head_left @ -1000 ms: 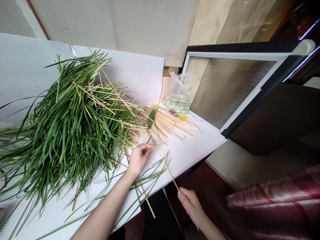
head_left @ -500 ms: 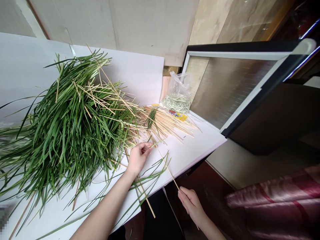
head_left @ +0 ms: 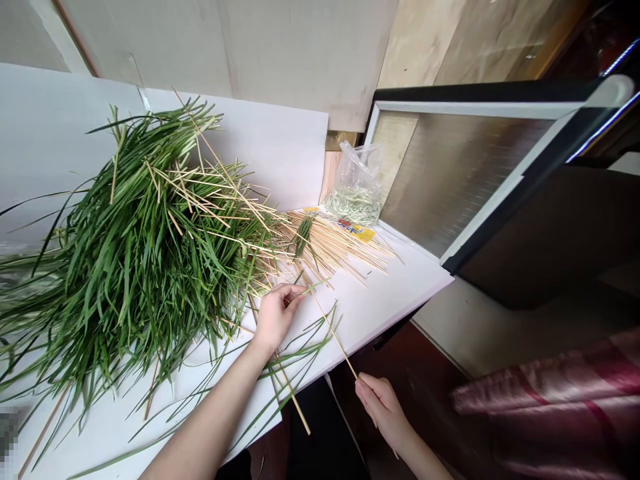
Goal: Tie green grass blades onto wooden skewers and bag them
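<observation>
My left hand [head_left: 280,313] is closed in a pinch on a chive [head_left: 317,287], whose green end sticks out past the fingertips. My right hand [head_left: 381,403] grips a thin bamboo skewer [head_left: 334,332] near its lower end, past the table's front edge. The skewer slants up to the left, its far tip meeting the chive by my left fingers. Whether the tip has gone through the chive is too small to tell. Loose chive leaves [head_left: 313,350] lie beneath and beside my left wrist. A large heap of chives [head_left: 145,253] rises to the left, with several skewers strewn over it.
Many bare skewers [head_left: 340,250] lie spread on the white table [head_left: 395,293]. A small bunch of chives [head_left: 303,235] rests on them. Behind stands a clear plastic bag [head_left: 355,193] with pale green pieces inside. A framed panel [head_left: 450,173] leans at the right, near a shiny maroon cloth [head_left: 560,393].
</observation>
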Tool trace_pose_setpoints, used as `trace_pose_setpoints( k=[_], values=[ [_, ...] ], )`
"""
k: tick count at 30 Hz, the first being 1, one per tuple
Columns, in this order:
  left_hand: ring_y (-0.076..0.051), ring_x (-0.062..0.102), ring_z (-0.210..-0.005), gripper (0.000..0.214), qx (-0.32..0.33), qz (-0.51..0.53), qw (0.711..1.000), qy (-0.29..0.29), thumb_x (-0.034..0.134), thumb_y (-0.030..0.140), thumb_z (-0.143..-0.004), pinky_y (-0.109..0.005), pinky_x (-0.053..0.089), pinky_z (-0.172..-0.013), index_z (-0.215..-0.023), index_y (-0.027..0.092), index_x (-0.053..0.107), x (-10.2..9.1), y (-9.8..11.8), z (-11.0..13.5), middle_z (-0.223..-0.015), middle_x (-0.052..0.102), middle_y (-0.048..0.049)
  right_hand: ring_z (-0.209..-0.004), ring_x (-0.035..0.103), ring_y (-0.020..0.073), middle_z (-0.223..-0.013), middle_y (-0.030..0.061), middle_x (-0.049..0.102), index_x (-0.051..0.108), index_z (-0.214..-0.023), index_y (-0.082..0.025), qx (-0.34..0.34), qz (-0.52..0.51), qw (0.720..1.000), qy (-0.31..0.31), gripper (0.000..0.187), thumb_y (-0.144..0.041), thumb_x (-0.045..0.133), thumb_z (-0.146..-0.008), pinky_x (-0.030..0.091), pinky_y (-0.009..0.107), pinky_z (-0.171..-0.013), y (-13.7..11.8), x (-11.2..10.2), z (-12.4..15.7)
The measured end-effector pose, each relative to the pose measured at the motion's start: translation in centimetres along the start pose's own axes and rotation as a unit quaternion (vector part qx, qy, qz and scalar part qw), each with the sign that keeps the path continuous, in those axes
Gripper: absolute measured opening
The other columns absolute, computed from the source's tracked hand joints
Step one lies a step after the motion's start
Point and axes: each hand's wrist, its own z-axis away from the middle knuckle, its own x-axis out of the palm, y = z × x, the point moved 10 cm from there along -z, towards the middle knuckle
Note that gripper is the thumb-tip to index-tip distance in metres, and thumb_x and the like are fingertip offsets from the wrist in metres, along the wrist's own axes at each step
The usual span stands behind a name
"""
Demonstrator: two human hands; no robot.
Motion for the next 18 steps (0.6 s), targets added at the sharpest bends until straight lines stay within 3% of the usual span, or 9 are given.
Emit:
trace_pose_setpoints(
  k=[7,18],
  values=[
    [-0.021,0.068,-0.085,0.015,0.048,-0.027,0.998,-0.007,0.063,0.018,-0.084,-0.032,0.05,-0.08,-0.089,0.019,0.077,0.2,1.3,0.2,-0.094,0.076,-0.0068,-0.047,0.022,0.0104,-0.057,-0.0075,0.025,0.026,-0.064,-0.024,0.002,-0.002,1.0,-0.007,0.056,-0.059,0.046,-0.103,0.019,0.024,-0.041,0.2,0.2,0.1],
    [-0.018,0.064,-0.07,0.019,-0.019,0.011,1.0,0.017,0.065,0.027,-0.082,-0.03,0.048,-0.068,-0.094,0.018,0.077,0.0,-0.3,0.1,-0.091,0.077,-0.0063,-0.046,0.02,0.0105,-0.057,-0.0079,0.023,0.025,-0.064,-0.025,0.004,-0.002,1.0,-0.007,0.055,-0.058,0.045,-0.103,0.018,0.025,-0.041,0.3,0.2,0.0]
  ],
)
